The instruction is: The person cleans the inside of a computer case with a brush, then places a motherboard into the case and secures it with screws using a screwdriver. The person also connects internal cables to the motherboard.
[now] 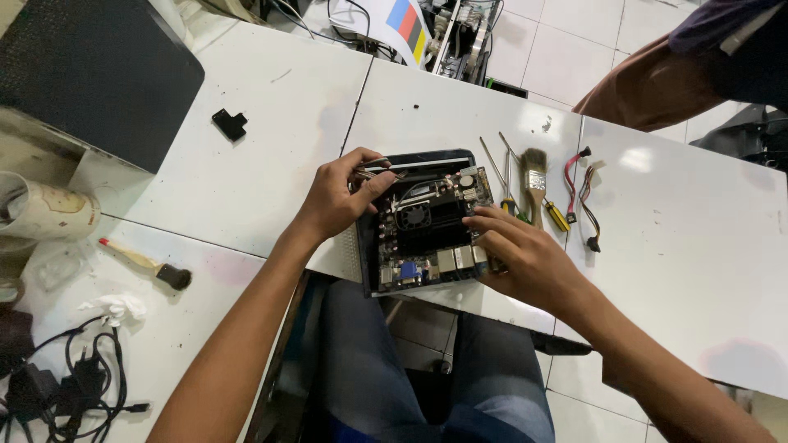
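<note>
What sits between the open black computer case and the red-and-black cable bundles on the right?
In the head view: thin metal screwdrivers and a wooden-handled brush, between the open black computer case and the cable bundles.

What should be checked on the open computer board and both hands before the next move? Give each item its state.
1. Left hand grips the board's top left corner: ok.
2. Right hand rests on the circuit board's right edge: ok.
3. Board fully on the white table: not ok, its near edge overhangs.
4. Screwdrivers and brush beside the board: ok.
5. Loose cables apart from the board: ok.
6. Screws all out: cannot tell.
</note>
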